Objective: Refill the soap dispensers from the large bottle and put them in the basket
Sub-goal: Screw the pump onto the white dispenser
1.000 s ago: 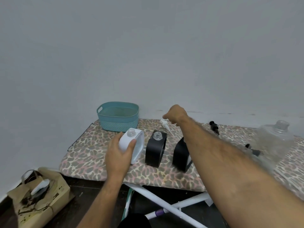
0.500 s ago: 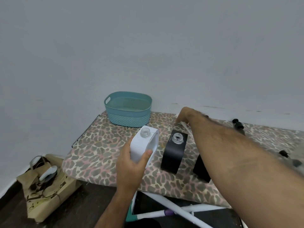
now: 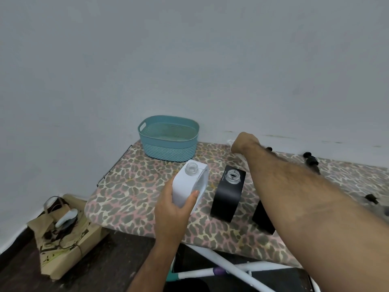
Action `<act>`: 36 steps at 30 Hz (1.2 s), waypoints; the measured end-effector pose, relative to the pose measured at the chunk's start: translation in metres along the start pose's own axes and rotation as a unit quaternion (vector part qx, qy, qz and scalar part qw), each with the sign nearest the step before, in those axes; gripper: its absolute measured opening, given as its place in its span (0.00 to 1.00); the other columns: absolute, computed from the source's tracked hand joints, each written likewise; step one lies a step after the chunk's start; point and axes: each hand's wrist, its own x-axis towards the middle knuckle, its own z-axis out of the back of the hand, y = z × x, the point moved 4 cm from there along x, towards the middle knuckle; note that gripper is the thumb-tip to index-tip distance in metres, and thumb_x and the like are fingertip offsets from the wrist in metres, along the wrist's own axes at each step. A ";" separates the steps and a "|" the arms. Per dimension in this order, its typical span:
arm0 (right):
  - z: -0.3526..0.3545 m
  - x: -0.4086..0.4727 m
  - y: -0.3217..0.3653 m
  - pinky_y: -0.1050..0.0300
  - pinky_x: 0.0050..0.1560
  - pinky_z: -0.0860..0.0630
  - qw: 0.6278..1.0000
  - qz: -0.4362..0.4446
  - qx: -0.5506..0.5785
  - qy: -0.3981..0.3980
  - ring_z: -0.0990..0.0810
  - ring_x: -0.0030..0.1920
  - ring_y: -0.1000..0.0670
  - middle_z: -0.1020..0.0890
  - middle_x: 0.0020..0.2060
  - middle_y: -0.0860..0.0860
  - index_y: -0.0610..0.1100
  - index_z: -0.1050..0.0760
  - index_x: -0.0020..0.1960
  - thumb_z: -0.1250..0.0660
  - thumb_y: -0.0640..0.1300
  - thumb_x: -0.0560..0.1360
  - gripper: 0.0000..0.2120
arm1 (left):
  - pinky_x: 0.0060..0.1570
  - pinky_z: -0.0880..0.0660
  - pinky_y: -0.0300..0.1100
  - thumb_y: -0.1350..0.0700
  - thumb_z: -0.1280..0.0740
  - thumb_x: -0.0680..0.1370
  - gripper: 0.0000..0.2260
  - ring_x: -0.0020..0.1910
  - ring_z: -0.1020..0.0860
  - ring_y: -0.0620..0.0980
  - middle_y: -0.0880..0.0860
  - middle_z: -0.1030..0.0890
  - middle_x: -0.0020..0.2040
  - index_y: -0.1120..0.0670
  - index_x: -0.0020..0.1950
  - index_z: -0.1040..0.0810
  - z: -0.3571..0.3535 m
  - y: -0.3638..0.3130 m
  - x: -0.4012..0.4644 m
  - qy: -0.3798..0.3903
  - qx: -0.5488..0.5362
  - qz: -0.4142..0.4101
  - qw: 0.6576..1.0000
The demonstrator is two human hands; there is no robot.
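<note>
**White dispenser in hand on a leopard-print board**

Leopard-print padding covers the ironing board (image 3: 134,199) that serves as the work surface, set against a plain grey wall, with dark floor showing below its near edge. On that floor at the near left sits a crumpled brown paper bag (image 3: 63,241) with a pale object lying on top. White board legs (image 3: 237,270) cross under the near edge.

Nearest on the board, the left hand (image 3: 172,211) grips the white dispenser (image 3: 190,184) from its near side, thumb along the right face and fingers wrapped round the left. The dispenser is tilted slightly, its clear threaded neck open and uncapped. Just to its right stands a black dispenser (image 3: 228,197), upright, neck also open. A second black dispenser (image 3: 263,220) stands further right, mostly hidden behind the right forearm.

The right arm reaches across to the far edge of the board, where the right hand (image 3: 245,142) lies knuckles-up with fingers curled over a white pump head (image 3: 230,142), only small parts of which show. Whether the fingers actually grip it cannot be told.

At the far right of the board lie small black pump parts (image 3: 310,160), apart from each other. At the far left, against the wall, sits the teal basket (image 3: 168,152), well apart from the dispensers.
</note>
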 end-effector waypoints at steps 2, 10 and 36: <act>0.007 -0.002 0.003 0.60 0.29 0.34 1.000 0.009 0.020 -0.021 0.24 0.40 0.47 0.24 0.38 0.47 0.40 0.28 0.40 0.30 0.42 0.73 0.09 | 0.51 0.20 0.53 0.36 0.32 0.71 0.25 0.56 0.22 0.41 0.38 0.21 0.56 0.43 0.65 0.26 0.000 -0.001 0.000 0.000 -0.004 0.001 1.000; 0.059 -0.042 0.035 0.48 0.42 0.22 0.946 0.083 0.306 -0.068 0.17 0.42 0.42 0.16 0.42 0.40 0.42 0.27 0.37 0.25 0.43 0.66 0.11 | 0.52 0.21 0.46 0.49 0.26 0.74 0.20 0.56 0.22 0.40 0.39 0.21 0.56 0.43 0.64 0.25 0.006 -0.001 0.005 0.029 -0.019 0.026 0.999; 0.002 -0.173 0.048 0.51 0.52 0.21 0.872 0.249 0.416 -0.068 0.16 0.45 0.54 0.15 0.42 0.53 0.47 0.22 0.51 0.27 0.46 0.71 0.09 | 0.43 0.28 0.24 0.49 0.27 0.75 0.20 0.51 0.23 0.32 0.41 0.20 0.55 0.44 0.66 0.26 0.007 -0.007 0.001 0.039 -0.017 -0.004 0.999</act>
